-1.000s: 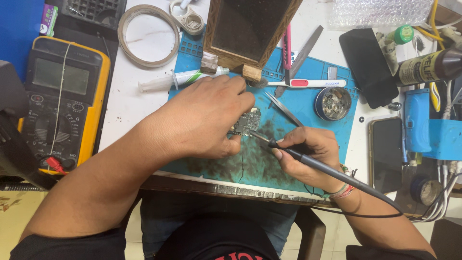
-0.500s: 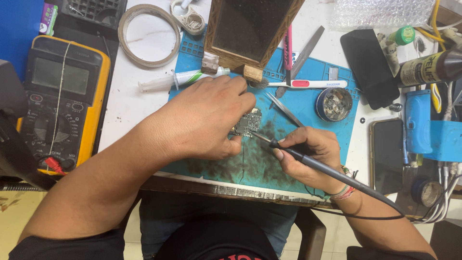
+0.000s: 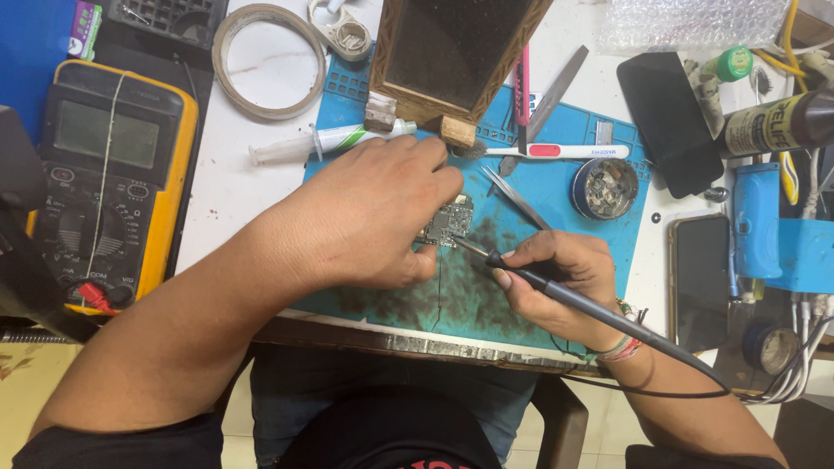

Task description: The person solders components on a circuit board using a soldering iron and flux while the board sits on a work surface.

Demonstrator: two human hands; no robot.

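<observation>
My left hand (image 3: 369,213) lies over a small circuit board (image 3: 446,223) and pins it to the blue work mat (image 3: 556,187). My right hand (image 3: 560,282) grips a black soldering iron (image 3: 556,291) like a pen. Its thin tip points up and left and reaches the board's lower right edge. The iron's cable trails off to the lower right. Most of the board is hidden under my left fingers. Grey tweezers (image 3: 514,197) lie on the mat just right of the board.
A yellow multimeter (image 3: 100,187) sits at far left, a tape ring (image 3: 268,59) and a syringe tube (image 3: 326,142) behind my left hand. A wooden framed box (image 3: 452,52), a round tin (image 3: 605,188), two dark phones (image 3: 669,122) and a blue device (image 3: 757,230) crowd the back and right.
Both hands stay in place over the board. The iron's tip holds at the board's edge with only slight shifts.
</observation>
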